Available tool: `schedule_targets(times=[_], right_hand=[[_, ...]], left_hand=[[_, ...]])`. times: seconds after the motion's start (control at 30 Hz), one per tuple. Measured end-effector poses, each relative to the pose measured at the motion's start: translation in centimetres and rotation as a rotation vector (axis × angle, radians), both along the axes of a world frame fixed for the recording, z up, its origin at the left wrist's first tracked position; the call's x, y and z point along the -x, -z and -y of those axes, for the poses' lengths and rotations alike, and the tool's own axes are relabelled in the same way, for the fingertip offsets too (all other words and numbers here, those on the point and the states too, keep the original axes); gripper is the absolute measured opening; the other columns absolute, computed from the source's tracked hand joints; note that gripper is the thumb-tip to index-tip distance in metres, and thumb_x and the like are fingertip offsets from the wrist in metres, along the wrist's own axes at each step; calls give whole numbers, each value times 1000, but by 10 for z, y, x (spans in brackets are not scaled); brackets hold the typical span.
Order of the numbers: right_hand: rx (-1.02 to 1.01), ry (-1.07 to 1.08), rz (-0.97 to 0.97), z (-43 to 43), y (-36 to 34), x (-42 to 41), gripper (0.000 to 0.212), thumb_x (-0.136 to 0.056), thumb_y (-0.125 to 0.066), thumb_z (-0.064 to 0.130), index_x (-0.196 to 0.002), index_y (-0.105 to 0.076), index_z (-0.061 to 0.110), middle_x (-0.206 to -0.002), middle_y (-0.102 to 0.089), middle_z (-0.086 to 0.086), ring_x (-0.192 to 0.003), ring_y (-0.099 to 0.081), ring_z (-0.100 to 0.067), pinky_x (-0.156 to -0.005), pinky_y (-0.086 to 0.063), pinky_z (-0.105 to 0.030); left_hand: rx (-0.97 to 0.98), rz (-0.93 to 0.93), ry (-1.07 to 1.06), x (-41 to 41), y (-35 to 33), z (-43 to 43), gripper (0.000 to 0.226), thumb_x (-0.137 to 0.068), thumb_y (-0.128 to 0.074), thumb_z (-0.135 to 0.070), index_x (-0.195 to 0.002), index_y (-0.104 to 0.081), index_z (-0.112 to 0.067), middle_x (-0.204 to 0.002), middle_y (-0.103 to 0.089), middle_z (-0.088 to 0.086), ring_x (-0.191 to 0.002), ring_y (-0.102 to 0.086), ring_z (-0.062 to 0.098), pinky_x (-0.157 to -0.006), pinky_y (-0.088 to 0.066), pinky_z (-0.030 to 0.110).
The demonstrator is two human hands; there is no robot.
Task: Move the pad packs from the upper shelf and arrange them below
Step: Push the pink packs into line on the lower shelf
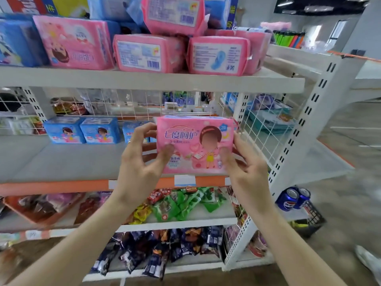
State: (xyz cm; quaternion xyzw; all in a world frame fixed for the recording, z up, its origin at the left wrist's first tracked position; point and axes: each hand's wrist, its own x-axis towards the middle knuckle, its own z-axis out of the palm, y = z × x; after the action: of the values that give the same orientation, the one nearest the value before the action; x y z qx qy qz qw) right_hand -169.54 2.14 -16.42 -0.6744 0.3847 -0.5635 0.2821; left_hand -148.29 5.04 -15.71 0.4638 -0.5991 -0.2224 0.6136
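While I hold one pink pad pack [195, 141] upright in front of the middle shelf [61, 159], its printed face turned to me, both my hands are on it: my left hand [142, 159] pinches its left edge, thumb on the front and fingers curled round behind, and my right hand [245, 162] grips its right edge the same way. The pack hangs just above the middle shelf's orange front strip, toward its right end; whether it touches the board I cannot tell. At the back of the middle shelf, left of my pack, blue pad packs [82, 131] stand in a row. On the upper shelf [144, 79], directly above the middle shelf, stacked pink packs [148, 53] lie with blue ones at their left. Below the middle shelf lie green and red snack bags [179, 205]
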Motion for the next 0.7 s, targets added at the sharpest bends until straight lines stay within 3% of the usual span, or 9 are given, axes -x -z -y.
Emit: schedule_targets(times=[0.17, 0.27, 0.4, 0.57, 0.7], right_hand=[[-73, 11, 15, 9, 16, -4, 44, -97, -58, 37, -140, -52, 30, -125, -68, 7, -104, -69, -12, -85, -60, -35], [-103, 38, 2, 20, 28, -6, 44, -98, -58, 38, -141, -53, 29, -122, -69, 12, -103, -69, -11, -86, -59, -39], [-107, 92, -14, 37, 37, -2, 37, -96, -58, 46, -133, -53, 49, -124, -69, 10, -107, -68, -17, -92, -56, -46], [-102, 146, -17, 55, 51, -6, 28, -98, -59, 43, -126, -63, 44, -122, -69, 4, -116, -62, -25, -94, -53, -51], [-196, 128, 45, 60, 61, -8, 28, -99, -61, 30, -127, -65, 32, -119, -71, 5, -114, -64, -22, -94, -55, -51]], left_hand=[[-73, -50, -23, 1, 24, 18, 37, -88, -63, -44, -122, -53, -35, -118, -62, -16, -102, -66, 11, -80, -55, 22], [-112, -93, -4, 1, 33, 36, 39, -89, -61, -46, -123, -54, -29, -113, -64, -18, -100, -66, 9, -76, -51, 15], [-149, -125, 71, 2, 42, 56, 33, -90, -61, -40, -121, -53, -31, -110, -64, -21, -97, -66, 5, -75, -49, 13], [-200, -144, 134, -2, 53, 77, 27, -92, -64, -40, -116, -52, -35, -108, -65, -24, -96, -65, 1, -75, -51, 15], [-254, -157, 151, -6, 66, 94, 30, -89, -63, -45, -117, -54, -35, -111, -67, -15, -102, -66, 7, -80, -57, 32]])
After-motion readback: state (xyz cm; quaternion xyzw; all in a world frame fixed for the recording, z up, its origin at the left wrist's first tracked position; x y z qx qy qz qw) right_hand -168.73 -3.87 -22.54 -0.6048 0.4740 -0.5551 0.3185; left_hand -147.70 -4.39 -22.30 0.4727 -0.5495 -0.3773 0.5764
